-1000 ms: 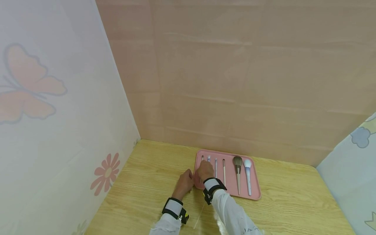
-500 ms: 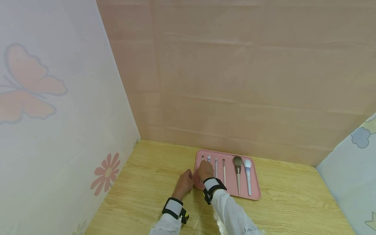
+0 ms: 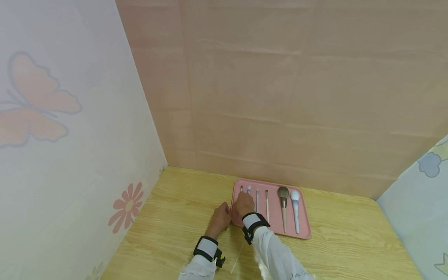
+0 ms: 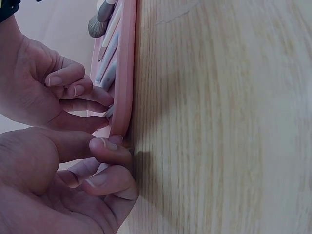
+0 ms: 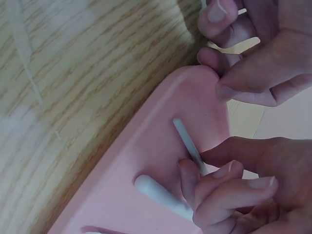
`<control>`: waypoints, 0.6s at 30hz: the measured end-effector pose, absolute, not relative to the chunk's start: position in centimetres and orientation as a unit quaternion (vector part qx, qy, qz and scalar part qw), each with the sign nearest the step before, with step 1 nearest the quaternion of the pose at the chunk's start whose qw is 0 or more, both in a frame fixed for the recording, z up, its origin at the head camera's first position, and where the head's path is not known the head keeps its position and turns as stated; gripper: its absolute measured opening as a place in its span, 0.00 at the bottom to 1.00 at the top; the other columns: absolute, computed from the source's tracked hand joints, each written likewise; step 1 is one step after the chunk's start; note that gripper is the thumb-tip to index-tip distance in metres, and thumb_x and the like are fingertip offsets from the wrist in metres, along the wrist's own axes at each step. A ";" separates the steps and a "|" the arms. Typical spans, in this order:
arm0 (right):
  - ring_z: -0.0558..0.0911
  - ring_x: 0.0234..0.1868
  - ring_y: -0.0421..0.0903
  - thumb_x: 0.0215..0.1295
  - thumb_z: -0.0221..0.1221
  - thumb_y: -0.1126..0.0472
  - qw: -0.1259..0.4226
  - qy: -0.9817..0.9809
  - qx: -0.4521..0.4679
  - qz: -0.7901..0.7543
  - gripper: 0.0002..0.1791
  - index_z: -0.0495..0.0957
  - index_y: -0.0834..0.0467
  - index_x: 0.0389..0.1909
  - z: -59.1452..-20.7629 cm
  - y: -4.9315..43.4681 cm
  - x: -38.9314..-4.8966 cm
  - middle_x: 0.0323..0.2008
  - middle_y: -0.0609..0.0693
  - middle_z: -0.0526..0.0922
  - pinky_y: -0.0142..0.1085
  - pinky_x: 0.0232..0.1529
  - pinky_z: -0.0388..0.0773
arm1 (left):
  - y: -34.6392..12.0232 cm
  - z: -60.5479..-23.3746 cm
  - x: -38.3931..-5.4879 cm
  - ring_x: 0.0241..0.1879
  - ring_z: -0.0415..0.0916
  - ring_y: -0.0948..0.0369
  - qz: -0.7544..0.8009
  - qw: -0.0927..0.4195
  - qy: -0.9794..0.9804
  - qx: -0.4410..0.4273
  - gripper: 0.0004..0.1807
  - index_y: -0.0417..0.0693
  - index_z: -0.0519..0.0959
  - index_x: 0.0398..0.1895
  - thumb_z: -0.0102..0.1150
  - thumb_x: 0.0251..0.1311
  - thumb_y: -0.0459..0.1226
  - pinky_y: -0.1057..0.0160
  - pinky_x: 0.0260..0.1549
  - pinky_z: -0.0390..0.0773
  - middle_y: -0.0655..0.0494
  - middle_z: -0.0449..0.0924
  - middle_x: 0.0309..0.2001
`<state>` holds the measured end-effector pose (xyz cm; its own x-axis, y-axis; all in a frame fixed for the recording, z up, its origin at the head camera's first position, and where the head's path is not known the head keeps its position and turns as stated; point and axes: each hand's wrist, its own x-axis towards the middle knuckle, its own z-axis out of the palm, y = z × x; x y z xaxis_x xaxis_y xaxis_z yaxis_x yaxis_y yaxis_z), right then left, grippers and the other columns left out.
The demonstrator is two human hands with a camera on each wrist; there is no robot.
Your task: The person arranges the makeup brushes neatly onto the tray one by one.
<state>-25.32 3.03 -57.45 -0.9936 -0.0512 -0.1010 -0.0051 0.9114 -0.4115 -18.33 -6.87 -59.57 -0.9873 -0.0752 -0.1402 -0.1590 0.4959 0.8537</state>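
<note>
A pink tray (image 3: pixel 305 217) bears several makeup brushes laid side by side. My right hand (image 3: pixel 244 203) is over its left part and pinches the slim handle of the leftmost makeup brush (image 5: pixel 184 134) between thumb and fingertip; that brush lies in the tray, its dark tip showing beyond my hand in the head view. At the tray's near left corner, my left hand (image 3: pixel 220 219) pinches the rim with thumb and forefinger, its other fingers curled. Beside the pinched handle lies a thicker pale brush handle (image 5: pixel 161 192), partly hidden by my right fingers.
A large dark-bristled brush (image 3: pixel 283 192) and a white-bristled brush (image 3: pixel 295 195) lie at the tray's right side. The tray stands on a wood-grain table (image 3: pixel 343 233), near the beige back wall (image 3: pixel 245 97). A patterned white wall (image 3: pixel 87 116) borders the left.
</note>
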 end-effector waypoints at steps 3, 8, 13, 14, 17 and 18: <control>0.84 0.27 0.49 0.61 0.60 0.71 0.056 0.978 -0.017 -0.202 0.04 0.81 0.68 0.35 -57.2 2.9 -25.2 0.26 0.59 0.83 0.39 0.21 0.76 | -6.9 -59.6 -18.3 0.16 0.65 0.62 0.503 0.047 0.860 -0.070 0.06 0.40 0.68 0.31 0.50 0.67 0.28 0.67 0.15 0.63 0.54 0.67 0.21; 0.84 0.28 0.49 0.61 0.61 0.70 0.053 0.979 -0.025 -0.197 0.04 0.81 0.67 0.35 -57.4 2.9 -25.1 0.26 0.59 0.83 0.39 0.21 0.77 | -6.8 -59.6 -18.2 0.15 0.64 0.62 0.509 0.050 0.856 -0.072 0.05 0.39 0.68 0.31 0.50 0.67 0.27 0.67 0.15 0.62 0.54 0.67 0.20; 0.83 0.27 0.50 0.57 0.62 0.69 0.050 0.978 -0.038 -0.198 0.04 0.80 0.67 0.33 -57.7 3.2 -25.2 0.24 0.58 0.82 0.39 0.22 0.76 | -6.8 -59.7 -18.2 0.15 0.64 0.63 0.507 0.049 0.858 -0.065 0.05 0.39 0.68 0.31 0.49 0.67 0.27 0.68 0.14 0.62 0.55 0.66 0.20; 0.83 0.26 0.50 0.56 0.63 0.69 0.050 0.978 -0.040 -0.199 0.04 0.80 0.67 0.32 -57.6 3.3 -25.2 0.23 0.58 0.81 0.39 0.22 0.76 | -6.9 -59.7 -18.2 0.15 0.64 0.63 0.506 0.048 0.859 -0.064 0.05 0.39 0.68 0.32 0.49 0.67 0.27 0.68 0.14 0.62 0.55 0.66 0.19; 0.82 0.25 0.48 0.55 0.65 0.69 0.053 0.977 -0.046 -0.203 0.05 0.80 0.67 0.30 -57.4 3.5 -25.2 0.22 0.57 0.80 0.38 0.21 0.74 | -6.9 -59.7 -18.2 0.14 0.64 0.63 0.505 0.044 0.860 -0.058 0.05 0.39 0.68 0.31 0.49 0.67 0.27 0.68 0.14 0.62 0.55 0.66 0.19; 0.81 0.24 0.48 0.55 0.65 0.68 0.055 0.976 -0.048 -0.205 0.05 0.80 0.66 0.30 -57.3 3.5 -25.2 0.21 0.56 0.80 0.38 0.21 0.73 | -6.9 -59.6 -18.2 0.14 0.64 0.63 0.504 0.043 0.861 -0.056 0.05 0.39 0.68 0.31 0.49 0.67 0.27 0.68 0.14 0.62 0.55 0.66 0.19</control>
<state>-25.18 3.51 -57.26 -0.9893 -0.1169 -0.0876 -0.0717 0.9111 -0.4059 -18.24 -6.90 -59.64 -0.9900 -0.0533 -0.1303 -0.1397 0.4857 0.8629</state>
